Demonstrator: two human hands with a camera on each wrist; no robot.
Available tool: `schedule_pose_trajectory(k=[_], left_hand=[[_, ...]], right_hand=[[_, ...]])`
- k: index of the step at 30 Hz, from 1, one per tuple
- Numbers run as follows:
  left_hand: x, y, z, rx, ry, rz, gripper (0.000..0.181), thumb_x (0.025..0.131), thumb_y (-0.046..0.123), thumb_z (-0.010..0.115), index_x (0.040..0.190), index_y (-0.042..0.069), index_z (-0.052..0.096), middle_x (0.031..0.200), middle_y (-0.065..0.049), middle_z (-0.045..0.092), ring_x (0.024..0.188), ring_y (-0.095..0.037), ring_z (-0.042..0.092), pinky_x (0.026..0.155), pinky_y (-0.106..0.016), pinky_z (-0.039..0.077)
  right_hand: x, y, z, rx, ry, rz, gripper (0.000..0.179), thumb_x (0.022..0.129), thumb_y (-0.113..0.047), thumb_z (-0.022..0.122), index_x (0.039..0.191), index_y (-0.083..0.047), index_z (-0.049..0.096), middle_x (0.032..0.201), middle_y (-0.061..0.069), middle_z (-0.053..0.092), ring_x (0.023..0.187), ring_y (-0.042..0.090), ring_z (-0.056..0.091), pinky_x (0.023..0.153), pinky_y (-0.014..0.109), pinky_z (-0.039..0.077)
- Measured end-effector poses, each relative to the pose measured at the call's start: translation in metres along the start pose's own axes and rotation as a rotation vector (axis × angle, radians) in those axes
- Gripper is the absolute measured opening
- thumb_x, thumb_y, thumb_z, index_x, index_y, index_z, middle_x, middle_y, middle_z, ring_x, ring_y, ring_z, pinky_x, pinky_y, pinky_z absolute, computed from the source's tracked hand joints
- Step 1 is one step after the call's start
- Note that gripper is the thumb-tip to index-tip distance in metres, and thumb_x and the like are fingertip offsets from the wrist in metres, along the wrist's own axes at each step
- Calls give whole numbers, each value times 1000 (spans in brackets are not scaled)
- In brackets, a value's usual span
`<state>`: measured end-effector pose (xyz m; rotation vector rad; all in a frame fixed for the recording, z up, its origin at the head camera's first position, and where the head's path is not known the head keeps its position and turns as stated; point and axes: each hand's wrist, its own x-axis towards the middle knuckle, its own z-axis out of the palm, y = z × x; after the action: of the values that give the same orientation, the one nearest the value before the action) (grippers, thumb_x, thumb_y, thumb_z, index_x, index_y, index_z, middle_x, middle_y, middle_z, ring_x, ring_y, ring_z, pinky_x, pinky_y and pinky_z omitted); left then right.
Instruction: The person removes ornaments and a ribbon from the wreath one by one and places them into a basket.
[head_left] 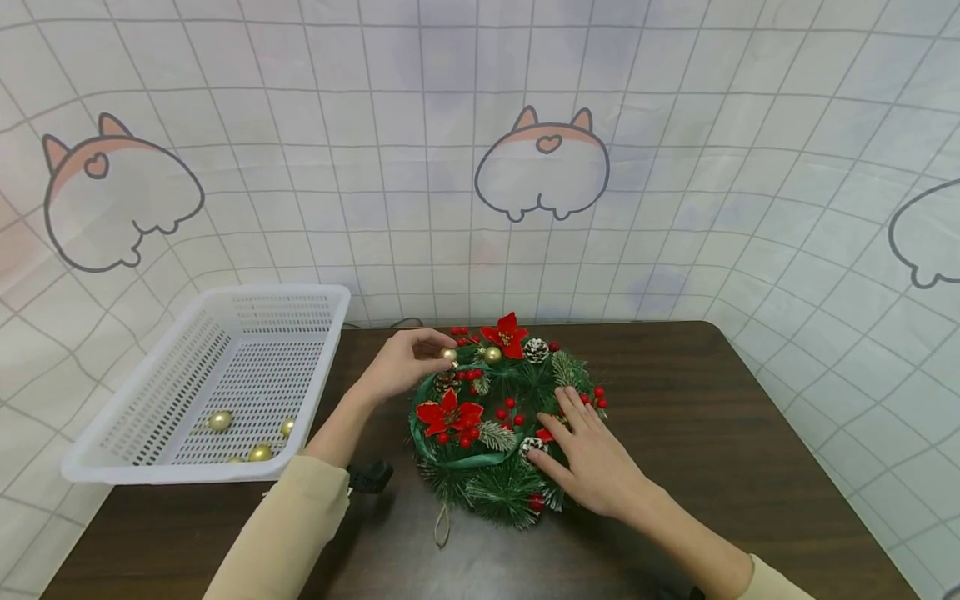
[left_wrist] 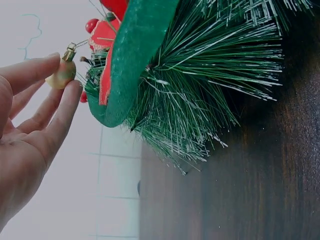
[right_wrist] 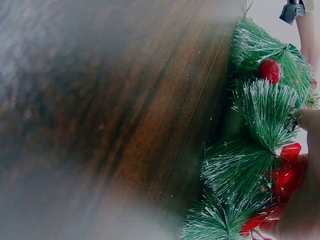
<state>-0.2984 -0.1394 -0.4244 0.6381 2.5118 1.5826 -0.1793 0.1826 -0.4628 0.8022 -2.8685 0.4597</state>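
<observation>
A green Christmas wreath (head_left: 502, 492) with red poinsettias, berries, pine cones and a green ribbon (head_left: 468, 461) lies on the dark table. My left hand (head_left: 401, 364) pinches a small gold bauble (left_wrist: 63, 74) between thumb and fingertips, at the wreath's upper left. The bauble's metal cap points toward the wreath in the left wrist view. Another gold bauble (head_left: 492, 355) sits on the wreath just right of that hand. My right hand (head_left: 596, 454) rests on the wreath's right side with fingers spread, near a frosted pine cone (head_left: 533, 447); its palm hides some of the decorations.
A white plastic basket (head_left: 339, 333) with several gold baubles (head_left: 220, 420) stands at the left of the table (head_left: 675, 375). A cord loop (head_left: 442, 527) sticks out from the wreath's front edge. Behind the table hangs a white grid-patterned cloth (head_left: 420, 208).
</observation>
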Motion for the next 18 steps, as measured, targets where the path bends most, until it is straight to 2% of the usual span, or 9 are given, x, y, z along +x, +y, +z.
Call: schedule_pose_trajectory(k=[10, 18], left_hand=[[-1, 5, 7, -3, -49, 22, 32, 95, 8, 75, 125, 0, 69, 114, -9, 70, 101, -23, 69, 85, -39, 59], [0, 8, 11, 10, -67, 27, 34, 94, 10, 76, 126, 0, 68, 118, -8, 69, 104, -26, 68, 85, -37, 59]], right_hand=[[0, 1, 0, -1, -5, 5, 72, 105, -60, 46, 147, -3, 54, 164, 26, 24, 154, 39, 13, 121, 56, 18], [0, -1, -1, -2, -8, 7, 71, 105, -59, 46, 147, -3, 55, 164, 26, 24, 154, 39, 13, 121, 56, 19]])
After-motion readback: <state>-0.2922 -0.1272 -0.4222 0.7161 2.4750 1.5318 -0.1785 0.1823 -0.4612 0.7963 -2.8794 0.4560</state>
